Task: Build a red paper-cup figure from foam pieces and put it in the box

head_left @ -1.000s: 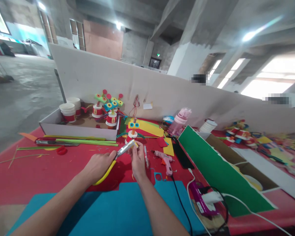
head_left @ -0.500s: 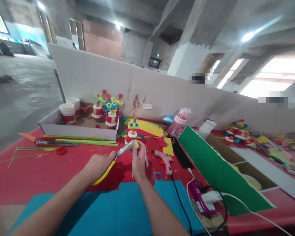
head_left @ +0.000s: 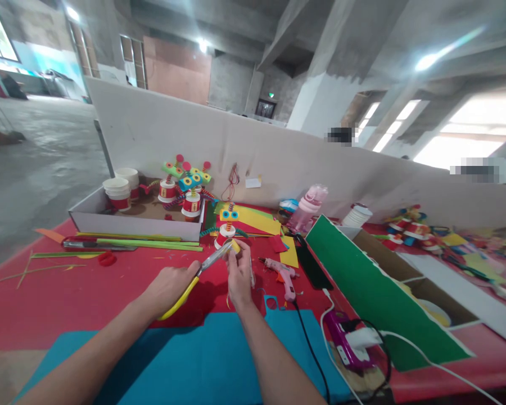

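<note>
My left hand (head_left: 172, 287) is closed round a pair of yellow-handled scissors (head_left: 213, 259), whose blades point away and to the right. Between the fingertips of my right hand (head_left: 239, 275) is a small yellow paper piece (head_left: 235, 246). The blade tips meet this piece; whether they are cutting into it is too small to tell. Just behind the hands stands a paper-cup figure (head_left: 226, 233) with a yellow head, blue eyes and coiled green arms. A white pen-like stick partly shows beside my right hand.
A shallow box (head_left: 135, 225) with cups and finished figures stands at the back left. To the right lie a pink glue gun (head_left: 282, 275), a phone (head_left: 312, 264), a purple power strip (head_left: 348, 343) with cables, and a green-sided box (head_left: 375, 304). Blue sheets (head_left: 185, 360) cover the front.
Both hands stay in nearly the same place, with the scissors and paper piece shifted only slightly. The view has drifted a little.
</note>
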The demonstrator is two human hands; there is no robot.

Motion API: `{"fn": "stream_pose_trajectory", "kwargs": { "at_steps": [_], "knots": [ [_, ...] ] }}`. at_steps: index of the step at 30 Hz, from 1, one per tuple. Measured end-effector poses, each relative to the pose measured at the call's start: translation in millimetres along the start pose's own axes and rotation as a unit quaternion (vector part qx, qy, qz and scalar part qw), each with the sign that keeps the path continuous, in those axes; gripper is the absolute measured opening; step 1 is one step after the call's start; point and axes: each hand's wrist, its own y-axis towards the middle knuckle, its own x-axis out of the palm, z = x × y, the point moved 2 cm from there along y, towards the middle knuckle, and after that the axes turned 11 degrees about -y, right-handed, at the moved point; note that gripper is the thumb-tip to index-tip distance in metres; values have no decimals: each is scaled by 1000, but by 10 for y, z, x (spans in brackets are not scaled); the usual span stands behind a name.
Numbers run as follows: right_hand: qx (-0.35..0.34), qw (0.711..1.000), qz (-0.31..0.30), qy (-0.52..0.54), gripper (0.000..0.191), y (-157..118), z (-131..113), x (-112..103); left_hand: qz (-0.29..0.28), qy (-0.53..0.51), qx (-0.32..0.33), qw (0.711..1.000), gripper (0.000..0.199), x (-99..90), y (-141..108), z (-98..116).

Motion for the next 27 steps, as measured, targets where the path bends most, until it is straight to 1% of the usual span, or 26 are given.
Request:
{"fn": "stream_pose_trajectory", "kwargs": {
  "at_steps": [3, 5, 8, 10, 14, 17, 21, 24, 27],
  "knots": [
    [-1, 999, -8, 36, 34, 33, -25, -23, 3, -7, 2, 1000, 28, 10, 0, -3],
    [25, 996, -24, 87, 32, 76, -34, -61, -2, -2, 7, 1000, 26, -3, -4, 3],
    [85, 985, -84, 126, 28, 147, -18, -117, -9, 15, 19, 1000, 25, -24, -7, 15],
    [94, 982, -109, 120, 27, 176, -5, -139, -6, 20, 22, 1000, 25, -30, -3, 15],
    [74, 987, -94, 108, 25, 170, 11, -128, 8, 14, 28, 999, 20, -26, 12, -5],
    [61, 989, -108, 81, 25, 134, 2, -93, 16, 14, 31, 999, 19, -33, 14, -16],
    [23, 992, -120, 23, 27, 95, -34, -80, 20, 20, 34, 999, 20, -54, 10, 7],
    [-3, 994, -106, -23, 30, 71, -50, -77, 23, 32, 28, 999, 20, -72, 8, 37],
    [-11, 995, -90, -41, 31, 56, -52, -70, 13, 47, 11, 999, 22, -78, 9, 52]
  ]
}}
